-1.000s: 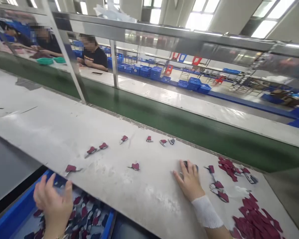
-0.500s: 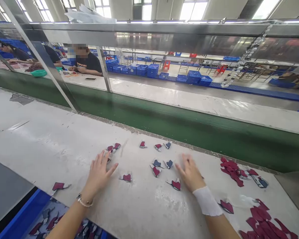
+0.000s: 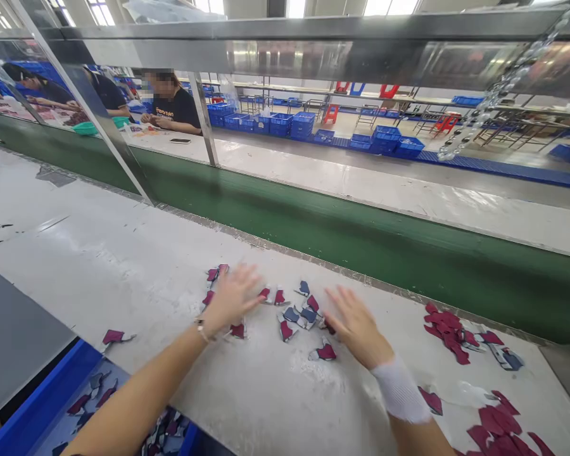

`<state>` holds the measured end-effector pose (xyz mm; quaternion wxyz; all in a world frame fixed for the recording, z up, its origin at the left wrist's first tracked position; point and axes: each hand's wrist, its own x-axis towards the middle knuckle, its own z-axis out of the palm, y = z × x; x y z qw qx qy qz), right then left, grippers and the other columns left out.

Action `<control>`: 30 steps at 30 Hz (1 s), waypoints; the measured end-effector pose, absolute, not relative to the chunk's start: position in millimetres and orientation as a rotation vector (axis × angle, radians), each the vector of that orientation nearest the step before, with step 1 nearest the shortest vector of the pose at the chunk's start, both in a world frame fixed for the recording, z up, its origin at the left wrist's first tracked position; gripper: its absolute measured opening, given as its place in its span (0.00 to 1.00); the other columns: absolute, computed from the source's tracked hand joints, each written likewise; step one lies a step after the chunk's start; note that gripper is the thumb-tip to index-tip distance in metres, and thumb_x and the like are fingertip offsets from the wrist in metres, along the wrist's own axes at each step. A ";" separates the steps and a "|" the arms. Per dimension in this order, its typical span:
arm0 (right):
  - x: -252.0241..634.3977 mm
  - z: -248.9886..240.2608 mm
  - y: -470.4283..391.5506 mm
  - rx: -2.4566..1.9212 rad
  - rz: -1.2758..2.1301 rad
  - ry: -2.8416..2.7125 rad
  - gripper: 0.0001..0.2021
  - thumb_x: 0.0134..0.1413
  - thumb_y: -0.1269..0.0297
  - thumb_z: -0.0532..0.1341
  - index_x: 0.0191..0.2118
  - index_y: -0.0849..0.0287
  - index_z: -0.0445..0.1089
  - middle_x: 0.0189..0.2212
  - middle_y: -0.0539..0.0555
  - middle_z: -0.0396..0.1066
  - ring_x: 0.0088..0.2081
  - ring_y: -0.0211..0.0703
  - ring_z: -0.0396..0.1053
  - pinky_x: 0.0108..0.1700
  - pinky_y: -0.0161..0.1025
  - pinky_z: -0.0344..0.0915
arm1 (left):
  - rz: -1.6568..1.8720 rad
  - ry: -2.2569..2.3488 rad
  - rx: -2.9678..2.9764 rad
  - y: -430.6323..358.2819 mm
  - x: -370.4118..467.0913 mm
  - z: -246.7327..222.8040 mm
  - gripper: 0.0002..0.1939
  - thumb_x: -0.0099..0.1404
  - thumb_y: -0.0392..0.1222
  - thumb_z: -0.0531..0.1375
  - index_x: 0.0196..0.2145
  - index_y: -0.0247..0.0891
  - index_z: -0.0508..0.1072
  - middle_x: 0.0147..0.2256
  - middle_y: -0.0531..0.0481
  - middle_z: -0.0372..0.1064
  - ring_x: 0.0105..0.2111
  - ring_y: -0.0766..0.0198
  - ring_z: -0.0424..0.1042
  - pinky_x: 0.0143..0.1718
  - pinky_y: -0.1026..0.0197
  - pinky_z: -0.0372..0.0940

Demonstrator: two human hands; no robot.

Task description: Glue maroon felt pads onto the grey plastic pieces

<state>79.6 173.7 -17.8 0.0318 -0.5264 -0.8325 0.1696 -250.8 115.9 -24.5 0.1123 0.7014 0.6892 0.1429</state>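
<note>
Small cut fabric pieces, some maroon and some navy, with white edges, lie scattered on the white tabletop. My left hand, blurred, is flat with fingers spread over the left part of the scatter, covering some pieces. My right hand, a white band on its wrist, has its fingers stretched out at the right side of the cluster. A maroon piece shows partly under its thumb side. Neither hand grips anything that I can see.
A blue bin with similar pieces stands at the lower left. Maroon piles lie on the right. Beyond the table runs a green conveyor belt, with metal posts across it. A person sits at the far side.
My left hand has moved right and slightly forward, above the pieces. Several pieces in the middle now lie closer together. My right hand stays near the cluster's right side. The camera view has shifted slightly.
</note>
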 end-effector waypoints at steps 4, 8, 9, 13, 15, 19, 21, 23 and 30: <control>143.2 -45.9 116.9 -2.100 0.417 -2.308 0.36 0.63 0.39 0.44 0.69 0.54 0.55 0.70 0.66 0.49 0.69 0.76 0.45 0.62 0.73 0.49 | 0.460 2.365 1.743 94.4 -323.5 -29.2 0.36 0.72 0.63 0.46 0.68 0.38 0.55 0.72 0.33 0.32 0.70 0.26 0.29 0.59 0.16 0.31; 127.7 -70.5 87.0 -2.115 0.366 -2.319 0.40 0.63 0.38 0.42 0.72 0.59 0.48 0.72 0.68 0.41 0.71 0.74 0.37 0.64 0.72 0.43 | 0.421 2.238 1.797 102.7 -332.0 -42.6 0.36 0.72 0.62 0.47 0.69 0.38 0.52 0.71 0.37 0.45 0.71 0.39 0.42 0.66 0.28 0.37; 117.0 -71.9 85.5 -2.061 0.372 -2.363 0.39 0.64 0.39 0.40 0.73 0.58 0.44 0.73 0.65 0.39 0.72 0.69 0.36 0.66 0.68 0.43 | 0.417 2.190 1.837 103.0 -325.8 -43.9 0.36 0.72 0.62 0.47 0.69 0.39 0.53 0.70 0.39 0.49 0.71 0.42 0.44 0.68 0.31 0.38; 85.2 -63.3 93.8 -1.779 0.394 -2.572 0.46 0.59 0.37 0.52 0.74 0.50 0.33 0.75 0.52 0.30 0.73 0.52 0.29 0.71 0.54 0.37 | 0.424 2.040 1.987 79.2 -293.8 -39.7 0.42 0.67 0.67 0.51 0.69 0.39 0.53 0.69 0.39 0.51 0.69 0.46 0.50 0.69 0.42 0.45; 79.6 -57.9 103.9 -1.740 0.389 -2.620 0.57 0.46 0.37 0.65 0.74 0.50 0.34 0.74 0.56 0.29 0.73 0.61 0.28 0.70 0.60 0.35 | 0.422 1.981 2.067 59.7 -275.5 -37.9 0.53 0.58 0.72 0.59 0.71 0.41 0.49 0.71 0.38 0.45 0.70 0.41 0.47 0.68 0.41 0.45; 64.9 -53.8 140.0 -1.693 0.407 -2.696 0.65 0.36 0.40 0.73 0.73 0.57 0.35 0.73 0.67 0.30 0.71 0.73 0.33 0.67 0.66 0.43 | 0.426 1.936 2.168 46.7 -230.8 -43.7 0.61 0.47 0.72 0.67 0.71 0.49 0.47 0.72 0.40 0.38 0.70 0.31 0.42 0.66 0.32 0.43; 48.2 -52.3 163.1 -1.596 0.417 -2.768 0.56 0.47 0.43 0.69 0.73 0.55 0.38 0.74 0.65 0.30 0.71 0.71 0.35 0.67 0.67 0.45 | 0.443 1.948 2.185 56.9 -210.6 -47.9 0.62 0.46 0.73 0.67 0.71 0.51 0.47 0.72 0.41 0.38 0.69 0.29 0.41 0.64 0.29 0.44; 26.4 -49.6 183.7 -1.460 0.423 -2.856 0.43 0.58 0.48 0.65 0.72 0.52 0.45 0.73 0.61 0.34 0.70 0.69 0.39 0.66 0.69 0.44 | 0.459 1.960 2.203 69.9 -198.2 -50.6 0.60 0.46 0.74 0.66 0.70 0.54 0.48 0.72 0.44 0.39 0.69 0.28 0.41 0.63 0.28 0.44; -57.7 -43.8 192.4 -0.906 0.425 -3.096 0.32 0.62 0.55 0.63 0.68 0.51 0.54 0.72 0.59 0.43 0.68 0.66 0.47 0.65 0.69 0.49 | 0.496 2.187 2.093 48.5 -225.2 -48.5 0.42 0.56 0.71 0.62 0.63 0.49 0.65 0.66 0.42 0.57 0.62 0.33 0.54 0.57 0.33 0.54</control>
